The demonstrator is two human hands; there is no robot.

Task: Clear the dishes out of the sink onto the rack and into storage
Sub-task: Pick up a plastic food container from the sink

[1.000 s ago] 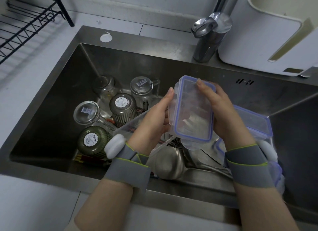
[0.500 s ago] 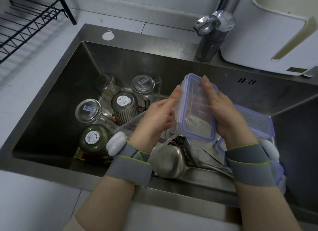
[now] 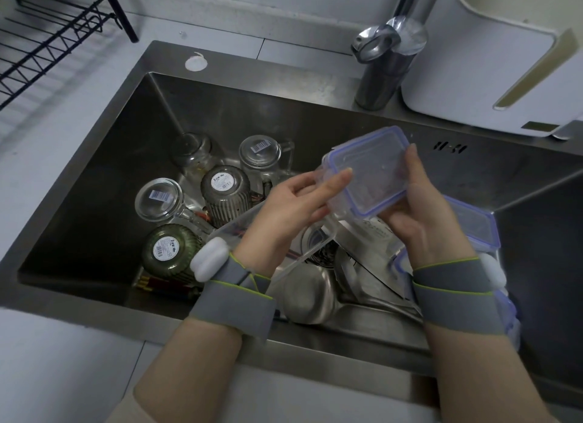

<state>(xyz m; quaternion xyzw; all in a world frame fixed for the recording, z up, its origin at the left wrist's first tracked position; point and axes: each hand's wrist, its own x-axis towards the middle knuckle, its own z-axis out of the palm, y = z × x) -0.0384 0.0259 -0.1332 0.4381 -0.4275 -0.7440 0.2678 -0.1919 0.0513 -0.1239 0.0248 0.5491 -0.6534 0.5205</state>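
Operator: Status of held item?

Technician: Container (image 3: 367, 173), clear plastic with a blue-rimmed snap lid, is held above the sink (image 3: 104, 182), clear of everything in the basin. Compared with one second ago it has turned from near-upright to a flatter, tilted attitude and has shifted up toward the back wall of the sink.

Operator: Grip condition?

Technician: Right hand (image 3: 422, 214) is clamped on the container's right edge, thumb on top and fingers beneath. Left hand (image 3: 293, 208) has loosened; its fingertips only touch the left corner, and the palm lies open. Judgement: the load is passing to the right hand alone.

Operator: Effect on task?

Technician: One item is lifted out, ready to go to the rack (image 3: 47, 40) at the far left or into storage. The basin is far from cleared: inverted glasses (image 3: 159, 198), a green ribbed glass (image 3: 167, 252), a steel bowl (image 3: 307, 296), an open clear tub (image 3: 303, 249) and another lidded container (image 3: 473, 227) remain.

Operator: Caution?

Technician: Wet plastic held in one hand may slip; tilt may shed water onto the counter (image 3: 63, 369).
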